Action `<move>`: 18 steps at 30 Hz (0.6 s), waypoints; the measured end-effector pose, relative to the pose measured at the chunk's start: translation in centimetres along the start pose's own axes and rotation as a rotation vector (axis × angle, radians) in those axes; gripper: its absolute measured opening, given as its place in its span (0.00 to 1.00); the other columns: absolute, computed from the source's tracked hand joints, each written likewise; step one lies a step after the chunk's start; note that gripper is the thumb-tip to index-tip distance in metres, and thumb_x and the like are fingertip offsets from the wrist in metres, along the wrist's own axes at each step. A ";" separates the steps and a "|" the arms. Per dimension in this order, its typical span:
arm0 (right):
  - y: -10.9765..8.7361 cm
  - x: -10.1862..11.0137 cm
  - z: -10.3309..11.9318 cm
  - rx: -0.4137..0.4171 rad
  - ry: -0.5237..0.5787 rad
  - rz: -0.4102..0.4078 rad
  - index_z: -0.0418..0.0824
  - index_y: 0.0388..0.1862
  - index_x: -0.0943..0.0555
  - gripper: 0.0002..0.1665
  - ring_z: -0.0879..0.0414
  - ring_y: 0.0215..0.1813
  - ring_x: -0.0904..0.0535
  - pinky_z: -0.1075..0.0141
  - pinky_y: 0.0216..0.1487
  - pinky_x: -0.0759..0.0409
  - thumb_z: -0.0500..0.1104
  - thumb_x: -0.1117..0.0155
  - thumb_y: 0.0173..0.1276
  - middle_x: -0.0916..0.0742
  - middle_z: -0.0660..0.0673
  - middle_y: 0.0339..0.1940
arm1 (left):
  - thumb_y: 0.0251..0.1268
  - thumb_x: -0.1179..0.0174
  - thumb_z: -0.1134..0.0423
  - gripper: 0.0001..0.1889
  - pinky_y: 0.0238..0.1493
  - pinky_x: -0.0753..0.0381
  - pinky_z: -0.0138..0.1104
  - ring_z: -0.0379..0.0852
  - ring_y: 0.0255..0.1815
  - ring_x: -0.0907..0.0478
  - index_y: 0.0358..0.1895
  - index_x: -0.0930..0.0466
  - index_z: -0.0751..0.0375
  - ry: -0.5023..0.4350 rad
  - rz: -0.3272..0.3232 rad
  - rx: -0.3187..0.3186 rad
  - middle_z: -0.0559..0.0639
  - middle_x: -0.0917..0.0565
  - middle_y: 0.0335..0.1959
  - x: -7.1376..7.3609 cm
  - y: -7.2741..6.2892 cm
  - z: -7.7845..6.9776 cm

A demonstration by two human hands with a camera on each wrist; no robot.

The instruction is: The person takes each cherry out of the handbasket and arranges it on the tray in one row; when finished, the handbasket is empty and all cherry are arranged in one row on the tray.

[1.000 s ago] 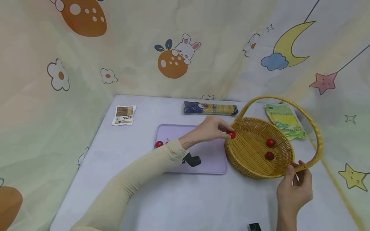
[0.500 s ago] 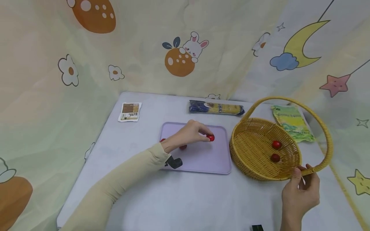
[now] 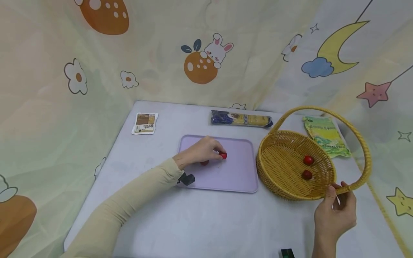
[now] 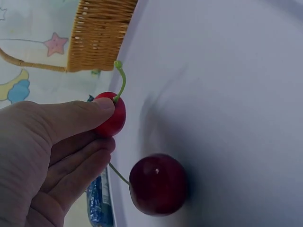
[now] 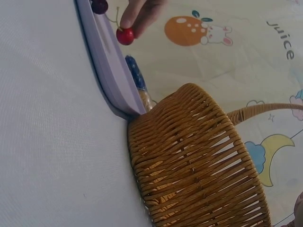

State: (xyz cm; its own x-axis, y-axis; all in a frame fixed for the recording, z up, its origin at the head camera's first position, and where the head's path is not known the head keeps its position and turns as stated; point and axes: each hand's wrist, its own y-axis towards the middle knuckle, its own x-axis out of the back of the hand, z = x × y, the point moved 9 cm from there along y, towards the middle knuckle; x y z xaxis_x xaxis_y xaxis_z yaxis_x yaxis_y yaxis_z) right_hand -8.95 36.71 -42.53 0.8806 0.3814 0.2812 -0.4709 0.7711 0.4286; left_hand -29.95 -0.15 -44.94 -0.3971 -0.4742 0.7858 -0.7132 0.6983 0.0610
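My left hand (image 3: pixel 200 151) pinches a bright red cherry (image 4: pixel 113 120) between thumb and fingers, over the middle of the lilac tray (image 3: pixel 238 173). A green stem sticks out of that cherry in the left wrist view. Just below the hand, a dark red cherry (image 4: pixel 158 184) with a stem lies on the tray, partly covered by the hand in the head view. To the right stands a yellow wicker basket (image 3: pixel 279 161) holding two cherries, one being a red cherry (image 3: pixel 308 160). My right hand (image 3: pixel 335 215) grips the basket where the handle meets the near rim.
Behind the tray lies a long blue and yellow packet (image 3: pixel 242 119). A green and yellow bag (image 3: pixel 326 136) lies behind the basket. A small white and brown sachet (image 3: pixel 145 123) is at the back left. At the front edge sits a small black object (image 3: pixel 287 253).
My left hand has moved left from the basket's edge to the middle of the tray, the cherry still pinched. My right hand keeps its grip on the basket. The head view has shifted slightly.
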 end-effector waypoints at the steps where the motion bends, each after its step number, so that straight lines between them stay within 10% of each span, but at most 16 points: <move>1: 0.0 0.0 0.0 -0.002 -0.001 0.000 0.47 0.65 0.18 0.21 0.67 0.56 0.17 0.73 0.63 0.19 0.48 0.34 0.77 0.16 0.63 0.49 | 0.63 0.25 0.63 0.12 0.56 0.15 0.35 0.43 0.51 0.12 0.49 0.08 0.56 0.008 0.002 -0.002 0.48 0.08 0.47 0.0 0.0 0.0; 12: -0.8 0.2 2.8 -0.022 -0.017 -0.023 0.35 0.65 0.18 0.25 0.69 0.54 0.18 0.72 0.63 0.20 0.50 0.36 0.78 0.19 0.67 0.45 | 0.62 0.24 0.62 0.13 0.55 0.15 0.34 0.43 0.47 0.11 0.49 0.08 0.59 0.107 0.037 -0.024 0.50 0.07 0.45 -0.3 0.1 0.4; 18: 0.0 0.0 0.4 -0.010 0.001 -0.007 0.42 0.65 0.18 0.23 0.68 0.55 0.17 0.73 0.63 0.19 0.49 0.34 0.76 0.17 0.65 0.47 | 0.61 0.23 0.61 0.20 0.59 0.16 0.36 0.45 0.52 0.11 0.55 0.11 0.62 0.114 0.060 -0.017 0.53 0.09 0.51 -0.5 0.1 0.7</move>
State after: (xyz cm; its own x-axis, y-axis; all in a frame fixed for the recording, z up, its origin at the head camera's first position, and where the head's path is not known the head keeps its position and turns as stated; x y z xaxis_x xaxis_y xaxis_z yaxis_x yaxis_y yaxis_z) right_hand -8.95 36.52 -42.22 0.8840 0.3762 0.2776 -0.4639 0.7789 0.4221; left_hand -30.19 -0.23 -45.80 -0.3699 -0.3680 0.8531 -0.6797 0.7332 0.0216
